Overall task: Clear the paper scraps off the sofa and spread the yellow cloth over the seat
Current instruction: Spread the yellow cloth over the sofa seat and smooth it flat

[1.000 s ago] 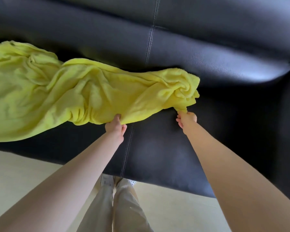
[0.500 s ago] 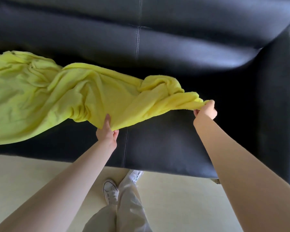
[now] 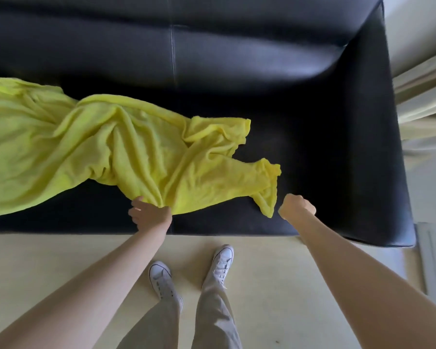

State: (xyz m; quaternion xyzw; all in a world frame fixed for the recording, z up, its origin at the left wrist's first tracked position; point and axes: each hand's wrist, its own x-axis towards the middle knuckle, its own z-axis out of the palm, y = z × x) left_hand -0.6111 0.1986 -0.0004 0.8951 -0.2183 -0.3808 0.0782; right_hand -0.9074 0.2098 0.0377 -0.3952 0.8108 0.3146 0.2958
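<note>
A pale floor (image 3: 275, 285) runs along the front of a black sofa (image 3: 275, 64) seen from above, its backrest at the top and one arm closing off the right end. A seam splits the backrest and the seat into two cushions. Past the sofa's right arm hangs a light curtain (image 3: 423, 96).

The cloth (image 3: 106, 152), yellow and heavily creased, lies on the seat. It covers the left cushion, running off the left edge of view, and reaches partway across the right cushion. The right end of the seat, next to the arm, is bare black leather, as is a strip along the front edge. The cloth's right end breaks into two loose corners: one lies flat toward the backrest, the other trails down toward the seat's front edge.

The left hand (image 3: 150, 214) is at the seat's front edge near the seam, its fingers curled and pinching a bunched fold of the cloth's near edge. The right hand (image 3: 296, 206) hovers over the right cushion close to the front edge, just beside the trailing corner but apart from it; its fingers are curled into a fist with nothing in them.

Below, the person stands close to the sofa front in white shoes (image 3: 163, 278) and beige trousers (image 3: 212, 321).
</note>
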